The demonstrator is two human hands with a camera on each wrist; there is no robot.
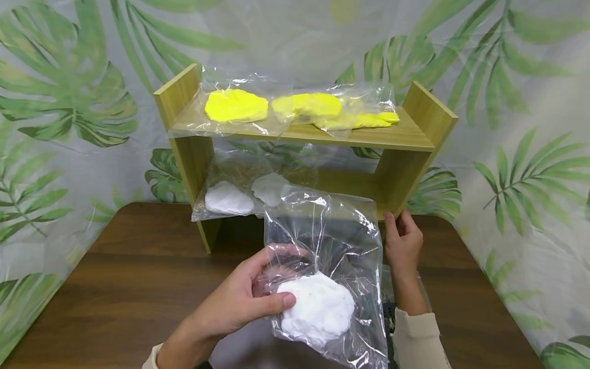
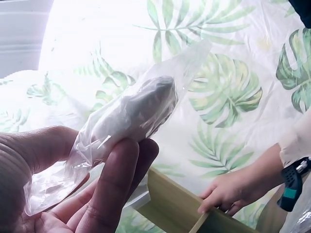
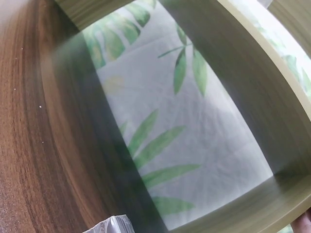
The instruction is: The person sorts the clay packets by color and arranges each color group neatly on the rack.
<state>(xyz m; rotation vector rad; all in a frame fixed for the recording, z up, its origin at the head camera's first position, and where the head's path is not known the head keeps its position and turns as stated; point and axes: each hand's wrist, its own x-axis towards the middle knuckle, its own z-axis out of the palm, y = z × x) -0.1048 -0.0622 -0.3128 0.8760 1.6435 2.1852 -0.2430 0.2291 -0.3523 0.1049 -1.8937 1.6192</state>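
Note:
My left hand (image 1: pixel 237 294) holds a clear plastic bag (image 1: pixel 343 220) with a white clay-like lump (image 1: pixel 318 310) inside, thumb in front and fingers behind. In the left wrist view, the bagged lump (image 2: pixel 133 111) is pinched between thumb and fingers and seen edge-on. My right hand (image 1: pixel 405 243) grips the small wooden shelf (image 1: pixel 392 179) near the lower right corner of its middle board. From the left wrist view, the right hand's fingers (image 2: pixel 216 196) curl over the wood. Only a sliver of that hand (image 3: pixel 303 224) shows in the right wrist view.
Bagged yellow lumps (image 1: pixel 237 106) lie along the top board. Two bagged white lumps (image 1: pixel 229 199) sit at the left of the middle board. Under the shelf is a dark brown table (image 1: pixel 83 302). A leaf-patterned cloth (image 1: pixel 516 77) hangs behind.

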